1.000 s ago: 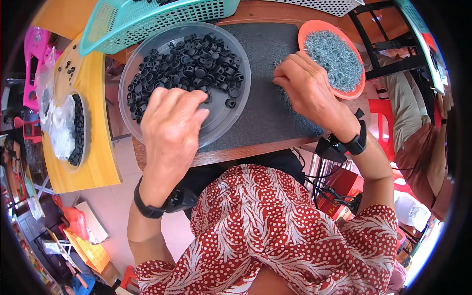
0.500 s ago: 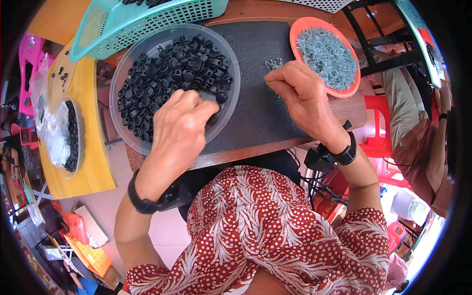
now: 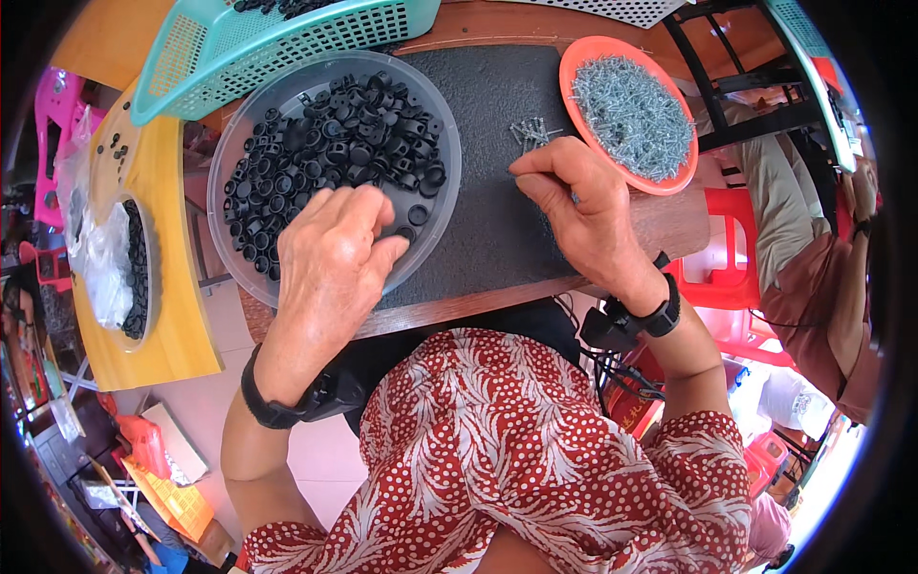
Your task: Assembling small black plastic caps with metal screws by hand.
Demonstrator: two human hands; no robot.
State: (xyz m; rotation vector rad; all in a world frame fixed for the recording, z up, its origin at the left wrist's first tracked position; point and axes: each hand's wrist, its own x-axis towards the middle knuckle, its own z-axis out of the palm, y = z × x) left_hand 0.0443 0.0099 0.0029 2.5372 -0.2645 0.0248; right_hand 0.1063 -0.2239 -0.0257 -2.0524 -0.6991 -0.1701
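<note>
Black round parts (image 3: 359,153): heaped in the clear tub (image 3: 220,177), left of centre toward the top of the frame; plentiful, so probably much left to work through.
Orange dish (image 3: 663,187): upper right, well filled with silver screws (image 3: 636,115); far from used up, by the look of it.
Dark mat (image 3: 473,225): centre of the frame, bearing a small cluster of loose screws (image 3: 534,132) just left of the dish; showing no finished piece to count as done.
Left hand (image 3: 330,249): arched palm-down over the tub's lower edge, slightly apart at thumb and forefinger.
Right hand (image 3: 588,201): right of centre, curled above the mat below the loose screws, drawn near at thumb and forefinger; partly hidden, so cannot tell whether pinching anything.
</note>
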